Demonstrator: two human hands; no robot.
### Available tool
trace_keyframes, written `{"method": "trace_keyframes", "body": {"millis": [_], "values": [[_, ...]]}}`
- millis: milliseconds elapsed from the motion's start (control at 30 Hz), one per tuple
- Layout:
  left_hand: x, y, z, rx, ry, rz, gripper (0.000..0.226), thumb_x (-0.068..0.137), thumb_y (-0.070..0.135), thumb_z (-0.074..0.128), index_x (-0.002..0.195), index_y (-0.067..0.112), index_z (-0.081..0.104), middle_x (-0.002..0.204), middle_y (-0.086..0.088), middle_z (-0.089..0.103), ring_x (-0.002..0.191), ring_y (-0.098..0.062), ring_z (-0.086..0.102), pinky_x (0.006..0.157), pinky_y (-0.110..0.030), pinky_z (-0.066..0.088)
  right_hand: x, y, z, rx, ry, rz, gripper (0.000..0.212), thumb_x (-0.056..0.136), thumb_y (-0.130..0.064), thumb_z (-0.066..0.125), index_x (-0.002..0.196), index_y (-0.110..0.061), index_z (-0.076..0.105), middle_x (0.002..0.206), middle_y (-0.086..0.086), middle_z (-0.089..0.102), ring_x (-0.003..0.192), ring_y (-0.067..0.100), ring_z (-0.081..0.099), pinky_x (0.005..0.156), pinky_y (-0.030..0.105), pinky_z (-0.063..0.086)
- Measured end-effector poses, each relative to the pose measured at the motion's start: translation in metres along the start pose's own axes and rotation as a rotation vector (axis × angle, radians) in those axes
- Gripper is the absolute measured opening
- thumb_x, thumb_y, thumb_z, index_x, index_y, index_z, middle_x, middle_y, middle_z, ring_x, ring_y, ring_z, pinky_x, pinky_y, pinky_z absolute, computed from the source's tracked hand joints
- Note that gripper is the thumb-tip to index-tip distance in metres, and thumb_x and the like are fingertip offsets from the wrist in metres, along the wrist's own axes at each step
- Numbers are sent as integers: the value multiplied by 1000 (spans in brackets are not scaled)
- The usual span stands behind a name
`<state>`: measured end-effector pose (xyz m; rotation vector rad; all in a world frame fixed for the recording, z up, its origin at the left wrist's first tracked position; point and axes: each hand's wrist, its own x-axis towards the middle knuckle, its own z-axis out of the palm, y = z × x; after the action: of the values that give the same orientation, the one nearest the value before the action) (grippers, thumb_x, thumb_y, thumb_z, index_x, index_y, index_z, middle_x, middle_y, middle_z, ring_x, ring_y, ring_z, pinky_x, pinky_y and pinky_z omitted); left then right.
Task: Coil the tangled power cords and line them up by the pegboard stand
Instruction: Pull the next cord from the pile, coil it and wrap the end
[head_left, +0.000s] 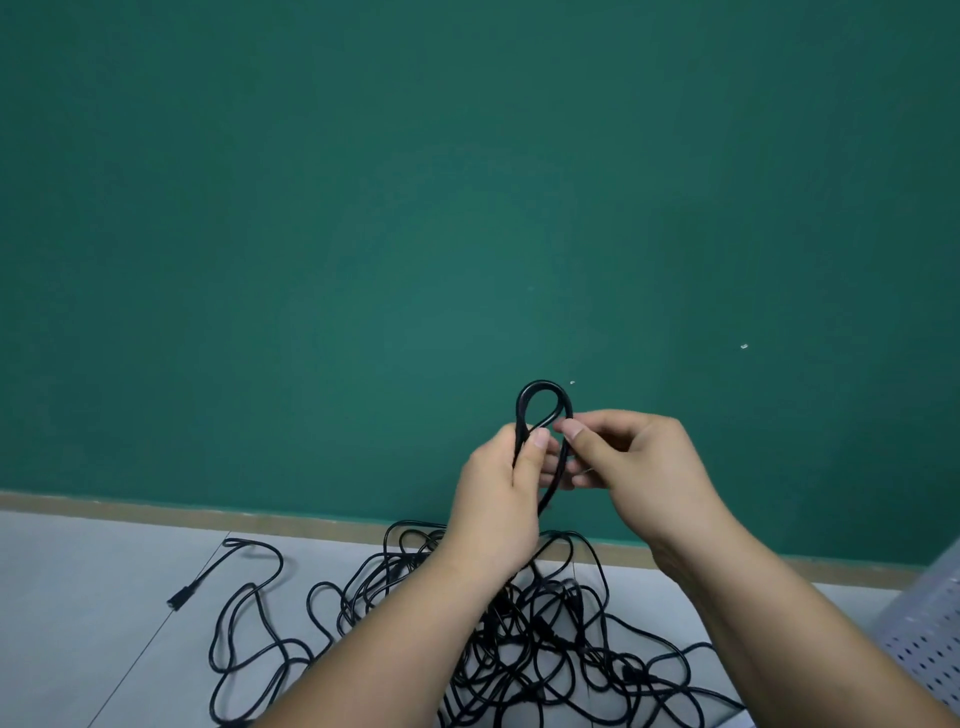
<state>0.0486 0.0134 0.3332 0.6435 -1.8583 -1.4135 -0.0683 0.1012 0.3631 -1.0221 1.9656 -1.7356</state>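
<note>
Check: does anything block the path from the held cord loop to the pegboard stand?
No separate object shows. But the cord loop, gripped by the left hand and right hand, trails down toward the tangled pile left of the pegboard stand.

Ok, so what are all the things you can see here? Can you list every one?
cord loop: one, black, held up in front of the wall
tangled cords: one pile, number of cords cannot be told, black, on the floor below the hands
plug: one, black, on the floor at the left, at the end of a cord
pegboard stand: one, white with holes, bottom right edge
wall: one, green, behind everything
skirting strip: one, tan, where wall meets floor
floor: grey, at the bottom
specks: two, white, on the wall
left hand: one, grips the loop
right hand: one, pinches the loop's right side
</note>
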Motion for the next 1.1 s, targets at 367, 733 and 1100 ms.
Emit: {"method": "trace_keyframes", "body": {"millis": [367,733,1100], "values": [[-5,11,2,-315,-314,-186,32,114,29,44,114,-1,54,73,1,47,57,-15,41,60,-35,48,3,7,-8,-94,109,-101,8,92,-33,81,84,-36,83,91,-7,73,86,12,75,88,45,59],[26,15,-27,-811,210,-232,18,114,26,44,101,15,50,66,3,43,52,-13,43,51,-30,49,-17,5,9,-177,-702,187,50,110,-55,34,120,-20,68,93,13,80,86,25,78,95,34,57],[49,-17,-70,285,221,4,45,93,69,43,96,28,62,73,6,61,67,-24,60,75,-59,60,-14,-21,-7,-401,-394,-380,5,96,-30,76,100,-33,79,77,-18,72,63,10,60,68,29,53]]}}
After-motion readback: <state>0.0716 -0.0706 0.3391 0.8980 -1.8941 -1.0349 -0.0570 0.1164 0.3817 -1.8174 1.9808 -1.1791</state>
